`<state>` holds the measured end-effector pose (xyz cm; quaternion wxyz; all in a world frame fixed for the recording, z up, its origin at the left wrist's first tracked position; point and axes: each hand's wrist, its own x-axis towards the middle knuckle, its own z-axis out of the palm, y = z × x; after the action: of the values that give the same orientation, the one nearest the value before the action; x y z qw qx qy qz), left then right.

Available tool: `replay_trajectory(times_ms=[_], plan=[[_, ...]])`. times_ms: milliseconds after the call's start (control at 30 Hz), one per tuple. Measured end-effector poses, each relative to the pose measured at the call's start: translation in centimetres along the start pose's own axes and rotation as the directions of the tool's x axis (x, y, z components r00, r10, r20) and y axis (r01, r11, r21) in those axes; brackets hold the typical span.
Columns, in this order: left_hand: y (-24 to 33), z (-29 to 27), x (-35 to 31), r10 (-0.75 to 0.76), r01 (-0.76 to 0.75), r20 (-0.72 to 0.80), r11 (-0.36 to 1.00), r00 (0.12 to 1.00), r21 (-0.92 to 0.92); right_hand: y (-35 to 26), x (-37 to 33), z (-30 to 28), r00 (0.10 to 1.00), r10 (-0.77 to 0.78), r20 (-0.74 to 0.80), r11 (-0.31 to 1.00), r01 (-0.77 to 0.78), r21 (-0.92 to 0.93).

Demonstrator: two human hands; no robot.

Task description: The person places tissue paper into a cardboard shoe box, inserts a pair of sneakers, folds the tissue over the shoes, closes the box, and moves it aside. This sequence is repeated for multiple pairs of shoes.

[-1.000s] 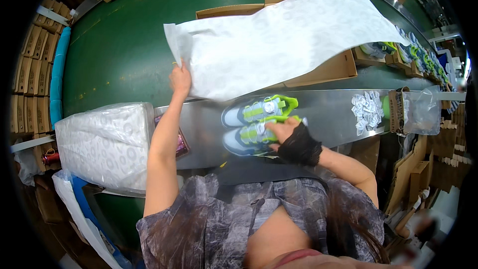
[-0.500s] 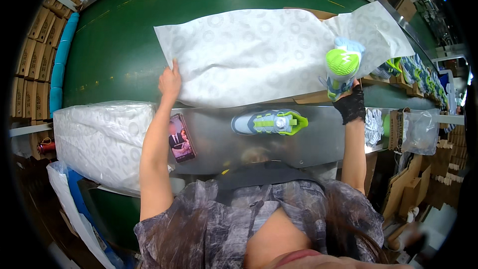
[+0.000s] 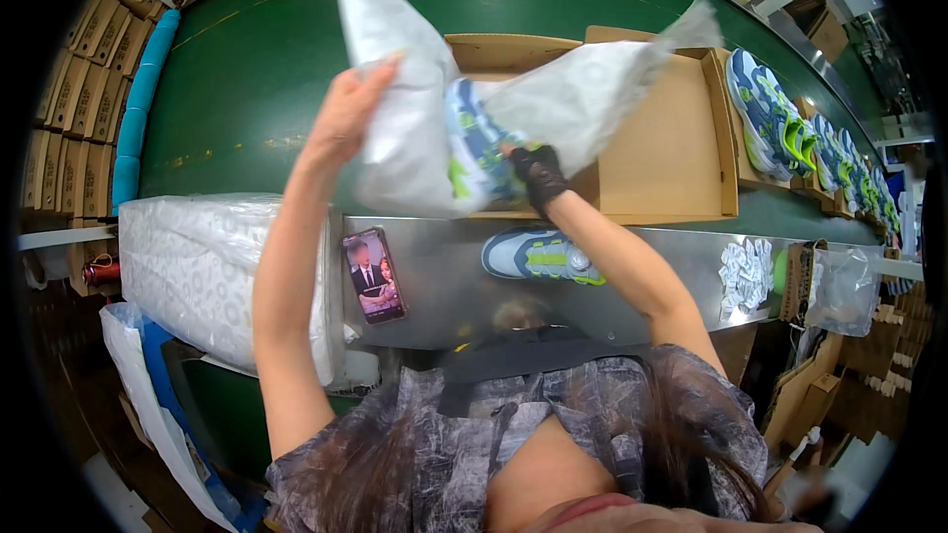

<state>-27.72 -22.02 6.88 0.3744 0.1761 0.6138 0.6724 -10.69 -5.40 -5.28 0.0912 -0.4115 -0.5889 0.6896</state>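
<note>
A blue and green sneaker [image 3: 469, 133] rests on white patterned tissue paper [image 3: 410, 153], over an open cardboard shoebox [image 3: 667, 138]. My right hand [image 3: 538, 176], in a black fingerless glove, grips this sneaker near one end. My left hand [image 3: 351, 111] pinches the left part of the paper, which stands raised and blurred. On the right the paper's other end also sticks up over the box. The matching sneaker [image 3: 528, 255] lies on the metal ledge [image 3: 444, 306] in front of me, partly covered by my right forearm.
A phone [image 3: 373, 276] lies on the ledge beside a plastic-wrapped stack of tissue paper [image 3: 212, 266]. More sneakers [image 3: 770, 118] line the right side of the green belt [image 3: 237, 89]. Small white packets [image 3: 746, 274] lie at the ledge's right end. Stacked shoeboxes [image 3: 84, 89] stand far left.
My right hand has brought the sneaker left onto the paper. My left hand has lifted the paper's left end, and the shoebox beneath is now exposed.
</note>
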Motion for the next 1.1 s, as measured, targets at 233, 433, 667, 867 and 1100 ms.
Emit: replay_trajectory(times_ms=[233, 433, 667, 867, 1100], plan=[[-10.1, 3.7, 3.0, 0.131, -0.130, -0.270, 0.991, 0.954, 0.024, -3.6, -4.0, -1.9, 0.964, -0.102, 0.245, 0.992, 0.118, -0.053], [-13.9, 8.3, 1.6, 0.640, -0.543, 0.383, 0.065, 0.666, 0.837, -1.9, -8.6, -10.5, 0.985, -0.012, -0.173, 0.729, 0.127, 0.672], [-14.4, 7.2, 3.0, 0.099, -0.419, 0.438, -0.172, 0.893, 0.892, -3.8, -12.8, -13.2, 0.865, -0.265, -0.427, 0.904, 0.376, 0.202], [-14.6, 8.0, -0.7, 0.279, -0.477, 0.438, 0.087, 0.854, 0.875, -5.7, -12.5, -10.9, 0.651, -0.756, -0.061, 0.606, 0.662, -0.441], [-15.4, 7.8, -5.5, 0.209, -0.456, 0.440, 0.034, 0.873, 0.889, -7.7, -0.1, 3.0, 0.278, -0.845, 0.456, -0.013, 0.843, -0.538]])
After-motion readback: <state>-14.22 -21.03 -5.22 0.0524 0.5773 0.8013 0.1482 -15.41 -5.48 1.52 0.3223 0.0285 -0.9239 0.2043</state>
